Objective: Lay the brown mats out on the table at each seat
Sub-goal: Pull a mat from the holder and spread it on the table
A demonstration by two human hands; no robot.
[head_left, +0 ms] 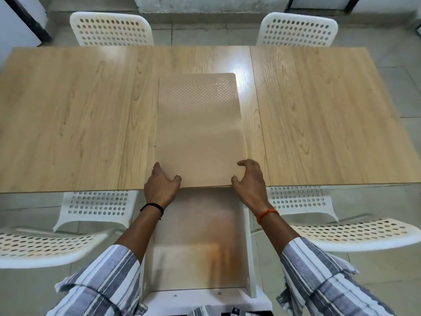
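A stack of brown mats with a fine diamond texture lies lengthwise in the middle of the light wooden table. Its near end reaches the table's front edge. My left hand grips the stack's near left corner, thumb on top and fingers along the side. At the near right corner, my right hand holds the stack the same way, with its fingers arched over the right edge. Thin layers show along the near and right edges of the stack.
An open white drawer sticks out under the table's front edge between my arms, with nothing visible inside. White perforated chairs stand at the far left, far right, near left and near right.
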